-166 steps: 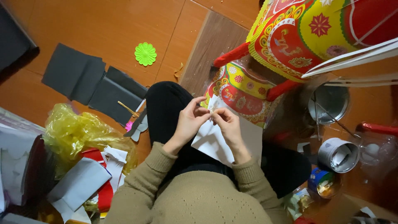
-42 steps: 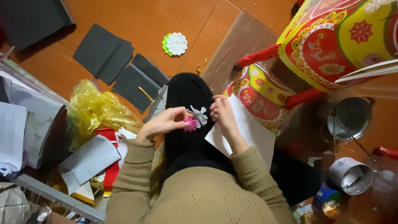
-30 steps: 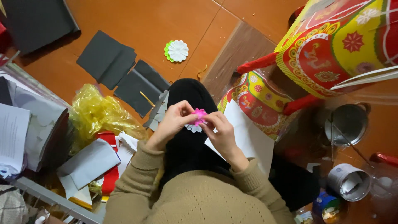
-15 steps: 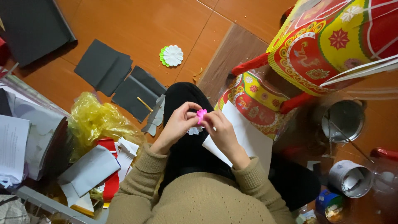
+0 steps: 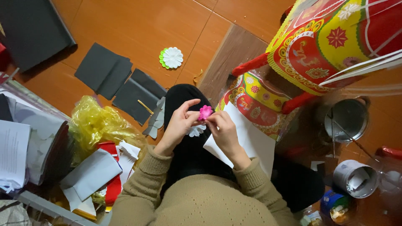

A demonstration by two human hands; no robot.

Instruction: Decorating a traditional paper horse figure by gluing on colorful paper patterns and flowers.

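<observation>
Both hands, left hand (image 5: 178, 125) and right hand (image 5: 222, 127), pinch a small pink paper flower (image 5: 205, 112) over a white scalloped paper flower (image 5: 196, 130); fingertips closed tight, a harder squeeze could crush the petals.

Both hands meet over the person's black-clad lap. The left hand (image 5: 178, 125) and right hand (image 5: 224, 132) pinch a small pink paper flower (image 5: 205, 112) between their fingertips, with a white paper flower (image 5: 195, 130) just beneath it. A white sheet (image 5: 251, 142) lies right of the pink flower; a white-and-green flower (image 5: 171, 57) lies on the floor well beyond it.
</observation>
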